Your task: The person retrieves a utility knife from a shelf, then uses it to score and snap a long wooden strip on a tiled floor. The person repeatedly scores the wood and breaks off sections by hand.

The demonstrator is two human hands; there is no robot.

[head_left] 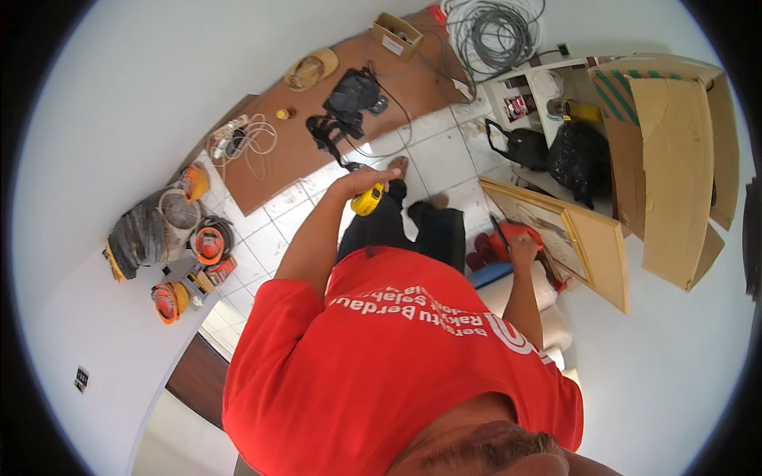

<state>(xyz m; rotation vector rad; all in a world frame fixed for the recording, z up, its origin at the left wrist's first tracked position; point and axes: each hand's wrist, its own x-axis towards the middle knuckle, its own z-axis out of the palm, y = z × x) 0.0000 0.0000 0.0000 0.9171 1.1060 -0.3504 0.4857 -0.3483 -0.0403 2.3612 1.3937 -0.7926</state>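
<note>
My left hand (363, 181) is closed round a yellow tape measure (367, 200), held out in front of me above my dark trousers. The thumb points to the right over its top. At the right my right hand (523, 249) is closed on a slim dark tool (499, 231), which sticks out up and to the left; its kind I cannot make out. Just behind that hand lies something red (516, 232). Next to it a gold-framed picture (570, 238) leans at a slant.
A brown board (270, 163) on the tiled floor (436, 163) bears a black bag (352, 94), a cap (312, 70) and cords. Orange helmets (210, 242) and a bucket (179, 214) stand left. At right are a white shelf (548, 115), black plastic bags (579, 159) and a tall cardboard box (675, 174).
</note>
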